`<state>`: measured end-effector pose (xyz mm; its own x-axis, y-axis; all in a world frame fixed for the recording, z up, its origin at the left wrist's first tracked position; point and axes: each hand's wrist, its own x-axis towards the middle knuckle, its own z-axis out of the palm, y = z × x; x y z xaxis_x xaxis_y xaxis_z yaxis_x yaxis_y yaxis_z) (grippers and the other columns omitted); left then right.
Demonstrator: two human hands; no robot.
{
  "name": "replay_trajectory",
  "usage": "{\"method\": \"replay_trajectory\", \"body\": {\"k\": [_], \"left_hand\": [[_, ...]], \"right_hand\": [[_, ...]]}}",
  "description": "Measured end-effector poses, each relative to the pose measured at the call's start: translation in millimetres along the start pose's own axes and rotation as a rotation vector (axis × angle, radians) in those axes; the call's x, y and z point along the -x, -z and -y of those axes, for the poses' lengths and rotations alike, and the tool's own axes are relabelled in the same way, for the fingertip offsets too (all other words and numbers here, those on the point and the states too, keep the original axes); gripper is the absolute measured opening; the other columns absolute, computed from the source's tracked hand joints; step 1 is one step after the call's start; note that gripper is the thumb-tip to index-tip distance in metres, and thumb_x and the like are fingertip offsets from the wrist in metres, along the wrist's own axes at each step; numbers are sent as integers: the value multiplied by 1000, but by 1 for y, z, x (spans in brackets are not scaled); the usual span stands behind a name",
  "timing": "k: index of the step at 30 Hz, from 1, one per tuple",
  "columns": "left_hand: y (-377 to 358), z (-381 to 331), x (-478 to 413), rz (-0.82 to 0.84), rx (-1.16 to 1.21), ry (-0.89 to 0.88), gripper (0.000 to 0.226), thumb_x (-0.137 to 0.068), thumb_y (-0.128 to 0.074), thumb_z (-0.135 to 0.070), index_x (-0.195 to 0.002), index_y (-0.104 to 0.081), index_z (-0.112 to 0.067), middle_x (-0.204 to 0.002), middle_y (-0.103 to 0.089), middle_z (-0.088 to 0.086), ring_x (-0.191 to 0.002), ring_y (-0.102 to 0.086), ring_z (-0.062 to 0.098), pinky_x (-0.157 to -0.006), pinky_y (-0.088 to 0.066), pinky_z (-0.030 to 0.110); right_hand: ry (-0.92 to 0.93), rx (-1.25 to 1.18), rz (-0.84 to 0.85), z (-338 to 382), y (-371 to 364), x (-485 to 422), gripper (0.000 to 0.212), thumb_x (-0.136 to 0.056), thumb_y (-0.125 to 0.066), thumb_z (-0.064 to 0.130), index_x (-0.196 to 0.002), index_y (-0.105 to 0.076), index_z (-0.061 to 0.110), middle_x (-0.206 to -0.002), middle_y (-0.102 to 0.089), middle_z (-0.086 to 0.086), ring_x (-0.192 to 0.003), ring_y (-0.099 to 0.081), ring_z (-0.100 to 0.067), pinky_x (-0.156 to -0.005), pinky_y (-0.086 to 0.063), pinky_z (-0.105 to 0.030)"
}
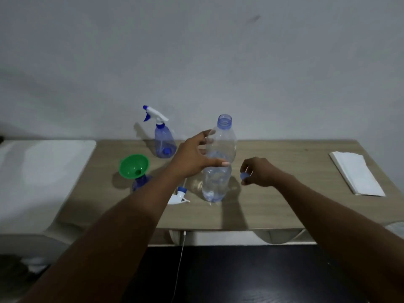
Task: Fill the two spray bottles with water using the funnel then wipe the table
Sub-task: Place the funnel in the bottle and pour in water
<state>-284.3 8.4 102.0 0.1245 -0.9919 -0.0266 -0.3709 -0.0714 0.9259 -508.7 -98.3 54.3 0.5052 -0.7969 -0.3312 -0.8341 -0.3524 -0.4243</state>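
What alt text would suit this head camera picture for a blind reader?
A person's left hand grips an open water bottle on a table while the right hand pinches a blue cap. A green funnel sits in one spray bottle, a loose trigger head lies nearby; a second spray bottle stands behind, a folded white cloth far right.

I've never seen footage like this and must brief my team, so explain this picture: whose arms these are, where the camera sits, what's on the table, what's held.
No machine here: these are a person's two bare arms, filmed by one camera worn on the head, looking down. The left hand has its grip round a tall, uncapped water bottle standing on the wooden table. The right hand pinches a small blue cap. Also there: a green funnel sitting in one spray bottle, a loose trigger head lying nearby, a second spray bottle with its head on, and a folded white cloth.
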Motion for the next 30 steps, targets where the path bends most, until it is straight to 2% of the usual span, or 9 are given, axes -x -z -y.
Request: {"method": "replay_trajectory", "body": {"k": [7, 10, 13, 16, 18, 21, 24, 28, 30], "left_hand": [[-3, 5, 1, -8, 41, 53, 106, -44, -97, -48, -139, -48, -42, -129, -63, -6, -117, -62, 7, -99, -54, 36], [-2, 5, 1, -3, 32, 66, 105, -46, -97, -47, -138, -48, -44, -128, -64, -7, -118, -61, 6, -99, -54, 36], [0, 3, 0, 10, 34, 77, 103, -47, -97, -45, -138, -49, -43, -127, -65, -7, -118, -61, 6, -99, -54, 36], [2, -1, 0, 18, 4, 87, 100, -48, -98, -42, -136, -51, -41, -124, -66, -9, -116, -62, 7, -97, -55, 35], [5, -4, -1, 28, -27, 97, 98, -46, -98, -43, -133, -53, -42, -121, -67, -11, -112, -64, 8, -95, -56, 35], [11, -7, -5, 68, -70, 92, 97, -46, -97, -47, -132, -54, -39, -115, -68, -10, -104, -67, 9, -92, -58, 34], [20, -11, -9, 93, -160, 85, 99, -50, -90, -60, -138, -53, -35, -115, -67, -7, -105, -66, 11, -94, -55, 33], [44, -20, -4, 88, -225, 118, 100, -54, -74, -80, -141, -53, -34, -121, -62, -6, -108, -61, 8, -92, -51, 27], [64, -21, 1, -71, -208, 80, 83, -65, -66, -82, -133, -60, -35, -113, -64, -8, -102, -62, 7, -88, -52, 28]], "right_hand": [[-84, -16, 75, -40, -87, -24, 35, -70, -84, 17, -102, -69, 13, -108, -69, -12, -98, -63, -27, -78, -49, -29], [-87, -13, 85, -49, -98, -28, 45, -68, -88, 25, -105, -66, 14, -111, -66, -12, -101, -61, -28, -76, -46, -29], [-33, 13, 79, -45, -83, -32, 60, -69, -86, 32, -120, -60, 14, -118, -62, -14, -104, -59, -28, -76, -42, -27], [97, -221, -1, -25, -43, -29, 79, -65, -91, 25, -133, -53, 17, -126, -57, -10, -101, -59, -22, -79, -47, -28], [228, -437, 20, -1, -14, -14, 90, -64, -93, 25, -140, -45, 26, -133, -53, 4, -112, -56, -11, -85, -48, -22], [358, -595, 34, 40, -1, 7, 84, -62, -95, 25, -131, -48, 40, -127, -57, 24, -116, -56, 5, -90, -49, -15], [338, -664, -120, 62, -23, 5, 83, -59, -95, 36, -130, -52, 31, -128, -60, 11, -117, -59, -6, -96, -53, -31], [294, -747, -337, 75, -44, 4, 60, -66, -92, 30, -117, -61, 25, -113, -68, 7, -106, -65, -9, -84, -54, -27], [250, -767, -405, 79, -48, 3, 51, -64, -93, 29, -107, -66, 23, -107, -71, 8, -101, -67, -8, -83, -55, -26]]}}
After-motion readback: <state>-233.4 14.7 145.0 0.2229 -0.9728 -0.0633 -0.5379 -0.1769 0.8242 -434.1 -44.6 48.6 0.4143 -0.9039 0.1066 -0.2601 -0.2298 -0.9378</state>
